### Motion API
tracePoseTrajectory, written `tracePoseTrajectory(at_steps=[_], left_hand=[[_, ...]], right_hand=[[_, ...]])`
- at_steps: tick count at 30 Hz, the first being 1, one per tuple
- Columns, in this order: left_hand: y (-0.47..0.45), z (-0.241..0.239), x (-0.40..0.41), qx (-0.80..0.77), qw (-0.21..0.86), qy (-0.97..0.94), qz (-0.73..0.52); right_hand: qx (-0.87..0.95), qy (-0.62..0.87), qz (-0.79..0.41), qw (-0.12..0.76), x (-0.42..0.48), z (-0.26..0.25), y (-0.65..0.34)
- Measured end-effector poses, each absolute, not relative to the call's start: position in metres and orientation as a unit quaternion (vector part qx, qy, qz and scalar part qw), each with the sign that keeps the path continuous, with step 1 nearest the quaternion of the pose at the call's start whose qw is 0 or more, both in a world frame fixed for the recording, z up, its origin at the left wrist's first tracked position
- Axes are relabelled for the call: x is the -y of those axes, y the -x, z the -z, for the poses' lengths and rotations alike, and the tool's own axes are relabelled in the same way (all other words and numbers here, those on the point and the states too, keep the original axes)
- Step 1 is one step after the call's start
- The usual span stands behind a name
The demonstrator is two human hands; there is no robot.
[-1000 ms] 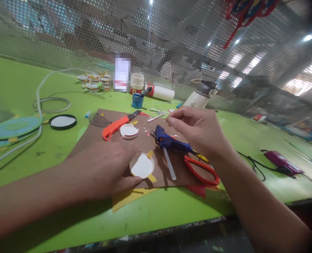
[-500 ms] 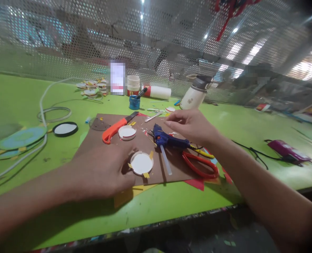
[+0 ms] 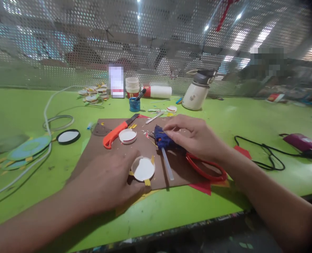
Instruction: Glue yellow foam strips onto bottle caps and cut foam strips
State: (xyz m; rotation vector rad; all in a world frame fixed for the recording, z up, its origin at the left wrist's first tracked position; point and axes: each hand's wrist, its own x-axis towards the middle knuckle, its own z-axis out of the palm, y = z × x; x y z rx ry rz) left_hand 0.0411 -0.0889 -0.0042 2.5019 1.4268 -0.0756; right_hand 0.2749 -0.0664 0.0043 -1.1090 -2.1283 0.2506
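Observation:
My left hand curls around the left side of a shallow white paper cup bottom, its fingers and thumb at the rim. Small yellow tabs stick out from that rim. Over the blue hot glue gun my right hand is closed, thumb and fingers on its body and hiding the handle. A clear glue stick juts from the gun. Both lie on a brown board. An orange utility knife and another white cup bottom are farther back. Red scissor handles show below my right wrist.
A white bottle, a blue jar, paper cups and a phone stand at the back. A white cable runs along the left. A purple device with a black cord sits at right.
My right hand has come down onto the glue gun. My left hand has moved in closer around the cup bottom, which now looks slightly tilted. The view has shifted a little.

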Motion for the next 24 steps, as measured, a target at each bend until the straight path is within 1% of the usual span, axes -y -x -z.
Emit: tracePoseTrajectory(at_steps=[3, 9, 15, 17, 21, 24], left_hand=[[-0.040, 0.008, 0.088, -0.486, 0.116, -0.866, 0.023], [-0.028, 0.012, 0.079, -0.455, 0.121, -0.882, -0.019], [-0.021, -0.003, 0.078, -0.475, 0.202, -0.856, -0.028], [-0.021, -0.007, 0.077, -0.484, 0.210, -0.849, -0.022], [-0.024, -0.003, 0.070, -0.488, 0.191, -0.851, 0.003], [-0.024, 0.002, 0.069, -0.478, 0.178, -0.860, -0.004]], right_hand=[[0.841, 0.404, -0.076, 0.353, 0.071, -0.004, -0.270], [0.812, 0.453, -0.076, 0.360, 0.065, -0.002, -0.276], [0.789, 0.478, -0.068, 0.379, 0.062, -0.003, -0.282], [0.786, 0.483, -0.072, 0.380, 0.061, -0.003, -0.284], [0.773, 0.501, -0.079, 0.382, 0.054, 0.000, -0.289], [0.768, 0.507, -0.087, 0.382, 0.051, 0.002, -0.291]])
